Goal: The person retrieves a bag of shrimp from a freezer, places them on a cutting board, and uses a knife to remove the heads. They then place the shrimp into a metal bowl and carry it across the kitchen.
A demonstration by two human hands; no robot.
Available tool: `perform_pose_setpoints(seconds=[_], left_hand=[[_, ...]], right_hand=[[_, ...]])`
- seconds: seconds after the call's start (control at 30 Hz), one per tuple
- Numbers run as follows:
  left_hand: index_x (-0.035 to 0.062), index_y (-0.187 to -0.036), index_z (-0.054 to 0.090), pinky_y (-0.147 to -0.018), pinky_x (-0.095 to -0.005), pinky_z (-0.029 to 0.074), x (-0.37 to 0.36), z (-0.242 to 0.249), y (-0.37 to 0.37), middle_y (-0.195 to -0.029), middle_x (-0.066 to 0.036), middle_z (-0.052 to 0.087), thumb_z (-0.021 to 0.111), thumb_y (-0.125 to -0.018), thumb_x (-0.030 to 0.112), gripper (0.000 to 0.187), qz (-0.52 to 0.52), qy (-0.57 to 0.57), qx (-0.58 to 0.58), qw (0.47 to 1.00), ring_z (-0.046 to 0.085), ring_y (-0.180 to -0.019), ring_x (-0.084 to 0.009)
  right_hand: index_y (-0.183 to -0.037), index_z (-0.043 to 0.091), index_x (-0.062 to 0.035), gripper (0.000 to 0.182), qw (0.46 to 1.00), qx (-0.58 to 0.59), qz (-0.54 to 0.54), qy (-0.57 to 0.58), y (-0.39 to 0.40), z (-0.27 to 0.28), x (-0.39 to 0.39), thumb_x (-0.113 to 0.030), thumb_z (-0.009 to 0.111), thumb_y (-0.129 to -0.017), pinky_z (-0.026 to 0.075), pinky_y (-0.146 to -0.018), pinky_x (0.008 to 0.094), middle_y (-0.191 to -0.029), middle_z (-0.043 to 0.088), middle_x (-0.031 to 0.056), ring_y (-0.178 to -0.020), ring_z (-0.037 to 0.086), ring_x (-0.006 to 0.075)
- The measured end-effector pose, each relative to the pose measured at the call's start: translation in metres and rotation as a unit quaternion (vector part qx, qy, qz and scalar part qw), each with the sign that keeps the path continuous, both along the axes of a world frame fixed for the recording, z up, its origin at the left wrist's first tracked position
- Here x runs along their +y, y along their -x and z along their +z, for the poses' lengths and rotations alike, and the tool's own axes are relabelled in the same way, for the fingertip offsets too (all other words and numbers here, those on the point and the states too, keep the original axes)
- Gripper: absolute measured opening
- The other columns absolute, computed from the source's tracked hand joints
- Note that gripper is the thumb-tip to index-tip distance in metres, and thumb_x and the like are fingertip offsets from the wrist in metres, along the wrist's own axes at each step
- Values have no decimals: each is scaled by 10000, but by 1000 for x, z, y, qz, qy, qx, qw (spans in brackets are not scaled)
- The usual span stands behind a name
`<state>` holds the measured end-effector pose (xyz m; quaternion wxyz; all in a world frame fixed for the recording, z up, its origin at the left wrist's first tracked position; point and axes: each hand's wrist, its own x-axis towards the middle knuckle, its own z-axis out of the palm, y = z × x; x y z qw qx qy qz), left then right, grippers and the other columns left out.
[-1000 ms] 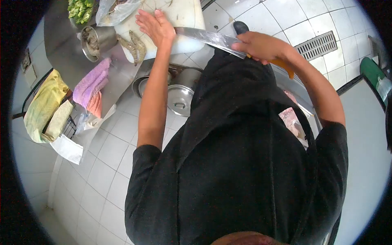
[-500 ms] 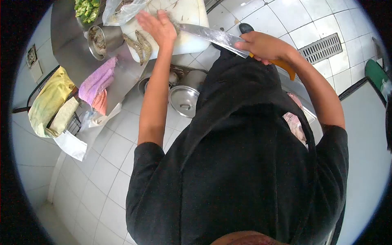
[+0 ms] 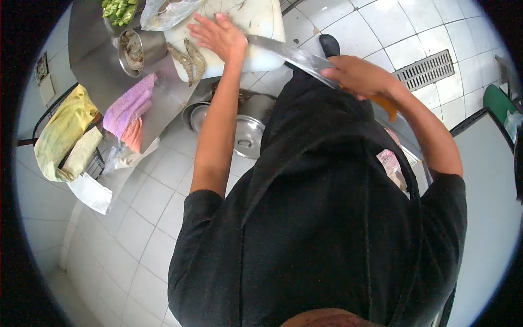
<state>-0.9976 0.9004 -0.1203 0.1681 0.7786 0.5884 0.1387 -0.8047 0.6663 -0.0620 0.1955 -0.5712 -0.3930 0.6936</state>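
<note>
My left hand (image 3: 219,39) is over the white cutting board (image 3: 259,19), fingers spread; whatever lies beneath its palm is hidden. In my right hand (image 3: 359,76) is a large kitchen knife (image 3: 294,54), gripped by its orange-yellow handle. The blade points left across the board's edge, its tip close beside my left wrist. Two whole raw shrimp (image 3: 189,60) lie on the board's near left corner, below my left hand.
Left of the board stand a metal pot (image 3: 132,54) with shrimp bits, a bowl of chopped green vegetables (image 3: 120,12) and a plastic bag (image 3: 169,12). A purple towel (image 3: 131,106) lies on the steel counter (image 3: 90,49). Lidded pots (image 3: 249,133) sit below.
My left hand has shifted slightly right and down, its fingers showing more clearly spread. The knife and right hand have moved a little lower, with the view shifting slightly too.
</note>
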Motion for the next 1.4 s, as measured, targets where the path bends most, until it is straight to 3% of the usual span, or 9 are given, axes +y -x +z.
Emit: perform_pose_setpoints(seconds=[0.13, 0.23, 0.4, 0.5, 0.6, 0.73, 1.07, 1.17, 1.4], left_hand=[[-34, -1546, 45, -1183, -586, 2, 7, -3, -3, -1579, -351, -42, 258, -1036, 481, 755, 82, -3, 18, 996, -20, -1485, -475], [-38, -1545, 27, -1181, -588, 0, 1, -2, -7, -1574, -361, -47, 251, -1035, 483, 763, 97, 14, 23, 995, -22, -1486, -472], [-17, -1552, 4, -1184, -579, -20, 17, 1, -5, -1573, -360, -52, 256, -1031, 505, 779, 139, 51, 18, 989, -36, -1485, -470], [-5, -1555, 8, -1186, -576, -17, 20, 6, 5, -1579, -349, -50, 264, -1027, 515, 784, 69, 8, -69, 995, -29, -1486, -469], [7, -1558, 5, -1185, -580, -14, 19, -4, 5, -1583, -340, -45, 271, -1026, 521, 787, -35, -1, 2, 999, -20, -1484, -474], [21, -1562, 4, -1177, -597, -16, 14, -4, 5, -1586, -336, -40, 263, -1032, 511, 767, -14, 6, -9, 1000, -19, -1480, -487], [31, -1565, -3, -1170, -612, -12, 16, -4, -1, -1588, -330, -58, 235, -1040, 503, 745, 10, 4, 9, 1000, -29, -1481, -482], [17, -1562, 1, -1172, -609, -5, 17, -2, -6, -1589, -332, -44, 243, -1039, 499, 751, 22, -1, 10, 1000, -19, -1481, -483], [-7, -1555, 2, -1181, -589, -12, 16, 1, -7, -1581, -345, -53, 253, -1036, 496, 765, 49, 7, 3, 999, -25, -1477, -492]], right_hand=[[-972, 535, 27, 459, 999, -4, -9, 34, 3, 11, 0, -420, 442, -1022, 485, -435, 357, -647, 561, 101, -418, 563, 202], [-1001, 516, -18, 449, 1000, -1, 2, 28, 7, 0, 0, -458, 430, -1033, 421, -417, 296, -609, 482, 46, -402, 482, 132], [-979, 539, 13, 439, 1000, 15, -13, 12, 6, -10, 5, -412, 439, -1024, 473, -430, 335, -642, 543, 78, -414, 537, 176], [-972, 538, 13, 441, 999, 9, -19, 25, -5, -9, 7, -414, 440, -1024, 469, -425, 328, -631, 527, 69, -417, 533, 170], [-967, 535, 12, 446, 999, 13, -20, 23, 2, -7, 7, -423, 449, -1021, 466, -417, 325, -633, 528, 68, -415, 530, 166], [-977, 502, -23, 479, 999, 2, 2, 43, -2, -3, 5, -493, 428, -1028, 429, -419, 286, -605, 485, 38, -398, 490, 131], [-985, 496, -32, 411, 999, 46, -12, 11, 9, -11, 9, -430, 411, -1046, 438, -424, 290, -614, 480, 40, -414, 500, 129], [-1001, 500, -30, 411, 998, 26, 4, 50, 4, 10, 6, -429, 412, -1043, 441, -427, 292, -627, 486, 41, -425, 502, 132], [-1007, 508, -4, 410, 1000, 17, -15, 5, 17, -5, 5, -404, 417, -1035, 462, -434, 325, -658, 528, 74, -425, 528, 175]])
